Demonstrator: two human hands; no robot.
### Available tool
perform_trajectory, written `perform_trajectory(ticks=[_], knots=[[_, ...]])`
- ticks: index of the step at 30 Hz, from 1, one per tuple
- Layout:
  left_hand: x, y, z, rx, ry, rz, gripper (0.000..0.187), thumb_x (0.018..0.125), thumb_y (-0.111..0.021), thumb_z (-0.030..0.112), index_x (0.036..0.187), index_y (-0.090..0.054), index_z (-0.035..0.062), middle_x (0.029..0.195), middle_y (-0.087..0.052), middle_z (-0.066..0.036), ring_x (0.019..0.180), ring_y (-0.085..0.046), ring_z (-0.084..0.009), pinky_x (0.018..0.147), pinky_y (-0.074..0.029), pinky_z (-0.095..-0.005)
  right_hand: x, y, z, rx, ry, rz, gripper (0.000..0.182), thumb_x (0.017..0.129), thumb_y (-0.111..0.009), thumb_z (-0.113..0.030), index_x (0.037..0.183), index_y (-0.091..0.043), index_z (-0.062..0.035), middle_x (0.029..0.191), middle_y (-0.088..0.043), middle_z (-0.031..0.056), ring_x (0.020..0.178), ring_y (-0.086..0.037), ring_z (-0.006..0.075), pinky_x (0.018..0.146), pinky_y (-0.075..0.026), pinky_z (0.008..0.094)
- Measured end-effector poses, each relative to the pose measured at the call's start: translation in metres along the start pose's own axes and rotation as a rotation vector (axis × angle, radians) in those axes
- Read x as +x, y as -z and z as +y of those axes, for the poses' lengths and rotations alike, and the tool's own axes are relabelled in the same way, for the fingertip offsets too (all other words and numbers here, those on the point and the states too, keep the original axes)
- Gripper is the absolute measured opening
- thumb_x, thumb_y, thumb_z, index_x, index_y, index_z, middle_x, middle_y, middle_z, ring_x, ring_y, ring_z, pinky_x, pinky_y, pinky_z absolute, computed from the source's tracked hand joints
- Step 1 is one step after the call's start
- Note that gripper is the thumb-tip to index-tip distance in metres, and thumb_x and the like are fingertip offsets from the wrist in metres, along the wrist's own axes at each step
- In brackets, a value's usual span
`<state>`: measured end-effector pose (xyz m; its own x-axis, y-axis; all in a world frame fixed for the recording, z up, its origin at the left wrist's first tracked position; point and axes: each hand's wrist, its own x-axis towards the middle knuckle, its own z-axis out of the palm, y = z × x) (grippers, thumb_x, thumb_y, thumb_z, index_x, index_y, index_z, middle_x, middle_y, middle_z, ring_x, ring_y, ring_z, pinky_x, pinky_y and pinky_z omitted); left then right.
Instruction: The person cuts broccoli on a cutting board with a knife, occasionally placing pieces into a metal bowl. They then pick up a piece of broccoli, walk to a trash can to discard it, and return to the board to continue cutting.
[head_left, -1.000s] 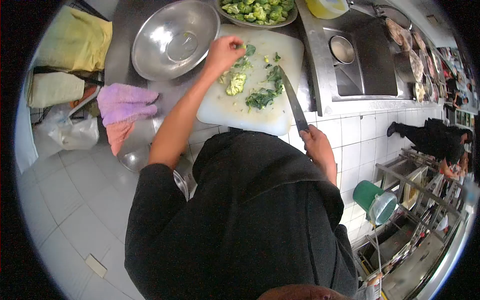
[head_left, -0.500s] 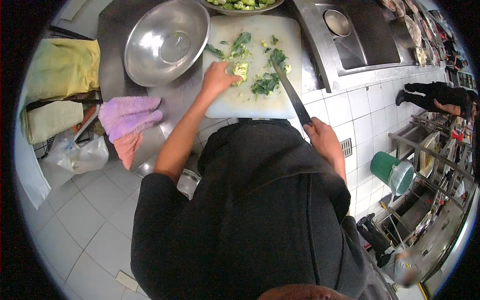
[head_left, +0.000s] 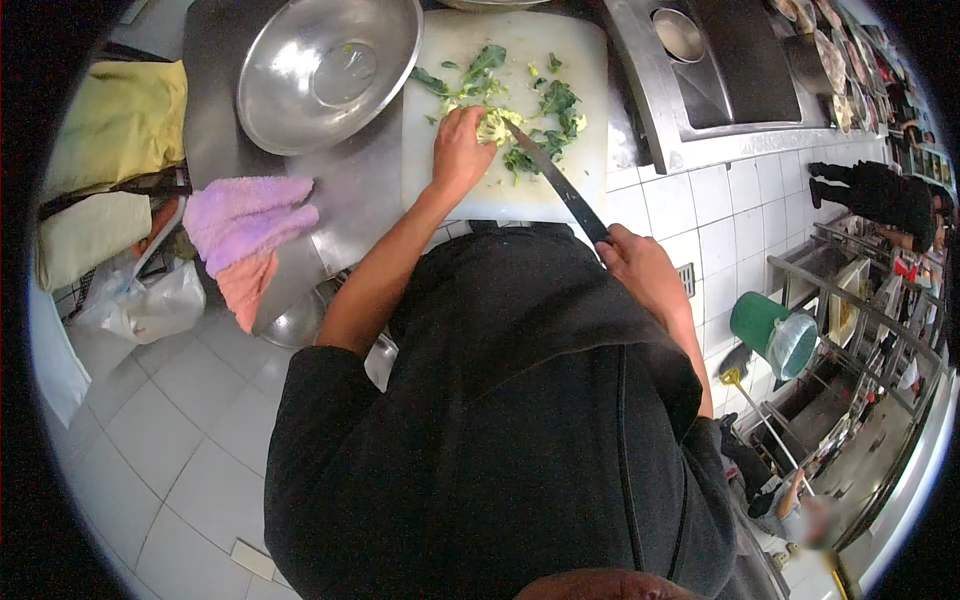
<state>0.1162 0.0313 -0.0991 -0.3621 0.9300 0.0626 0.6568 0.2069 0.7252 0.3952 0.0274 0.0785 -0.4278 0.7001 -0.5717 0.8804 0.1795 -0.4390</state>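
On a white cutting board (head_left: 424, 190), my left hand (head_left: 464, 152) is closed around a piece of broccoli (head_left: 494, 127). My right hand (head_left: 643, 262) grips the handle of a large knife (head_left: 566, 188), whose blade points up and to the left. The blade's tip end overlaps the broccoli's right side, close to my left fingers. Dark green broccoli leaves (head_left: 559, 101) and small scraps lie to the right of the piece, and more leaves (head_left: 488, 60) lie beyond my left hand.
A big steel bowl (head_left: 270, 100) stands left of the board, with another bowl (head_left: 490, 3) at its far edge. Purple and pink cloths (head_left: 240, 222) hang over the counter's left edge. Right are a sink (head_left: 745, 70), a green bin (head_left: 757, 322) and two other people.
The knife has shifted left from the leaves to the broccoli piece. My left hand has moved right, now closed around that piece. The view has tilted slightly, hiding most of the far bowl.
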Motion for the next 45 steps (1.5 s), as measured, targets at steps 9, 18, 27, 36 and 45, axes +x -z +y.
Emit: perform_trajectory(ticks=[9, 18, 27, 36, 45], knots=[[-0.001, -0.007, -0.002, -0.311, 0.232, -0.076, 0.042, 0.073, -0.078, 0.01, 0.113, -0.066, 0.0012, 0.112, -0.063, -0.015, 0.101, -0.065, -0.0248, 0.083, -0.054, -0.0356, -0.001, -0.007, 0.011, -0.048, -0.003, 0.004, 0.023, 0.096, -0.056, -0.023, 0.094, -0.059, -0.0004, 0.079, -0.066, 0.0271, 0.081, -0.064, 0.0478, 0.075, -0.05, 0.0555], [0.012, 0.004, 0.0, -0.121, -0.125, 0.05, 0.038, 0.075, -0.069, 0.002, 0.113, -0.069, 0.0015, 0.115, -0.066, -0.014, 0.104, -0.065, -0.0317, 0.091, -0.052, -0.0361, -0.006, 0.002, 0.008, -0.068, 0.013, 0.024, 0.025, 0.097, -0.055, -0.024, 0.095, -0.059, 0.0006, 0.075, -0.064, 0.0254, 0.076, -0.063, 0.0462, 0.071, -0.048, 0.0526], [0.014, 0.004, 0.01, -0.02, -0.151, -0.041, 0.037, 0.076, -0.068, 0.007, 0.112, -0.069, -0.0006, 0.116, -0.065, -0.017, 0.108, -0.063, -0.0344, 0.095, -0.05, -0.0395, 0.001, -0.009, 0.008, -0.1, 0.007, 0.041, 0.024, 0.097, -0.054, -0.024, 0.094, -0.059, -0.0003, 0.076, -0.064, 0.0268, 0.079, -0.063, 0.0474, 0.075, -0.048, 0.0552], [0.023, 0.003, 0.012, 0.031, -0.27, -0.075, 0.037, 0.074, -0.067, 0.003, 0.11, -0.068, -0.0026, 0.11, -0.067, -0.019, 0.102, -0.063, -0.0383, 0.093, -0.05, -0.0443, 0.008, -0.019, 0.003, -0.254, 0.019, 0.107, 0.019, 0.097, -0.052, -0.02, 0.097, -0.056, -0.0012, 0.072, -0.065, 0.0257, 0.074, -0.065, 0.0462, 0.069, -0.051, 0.056], [0.011, -0.004, 0.002, 0.059, -0.228, -0.118, 0.035, 0.076, -0.068, 0.005, 0.111, -0.068, 0.0019, 0.12, -0.067, -0.016, 0.11, -0.063, -0.0351, 0.099, -0.049, -0.0412, 0.033, -0.026, -0.016, -0.373, -0.028, 0.026, 0.015, 0.093, -0.046, -0.01, 0.1, -0.055, -0.0013, 0.082, -0.068, 0.0258, 0.08, -0.069, 0.0448, 0.071, -0.055, 0.0545]])
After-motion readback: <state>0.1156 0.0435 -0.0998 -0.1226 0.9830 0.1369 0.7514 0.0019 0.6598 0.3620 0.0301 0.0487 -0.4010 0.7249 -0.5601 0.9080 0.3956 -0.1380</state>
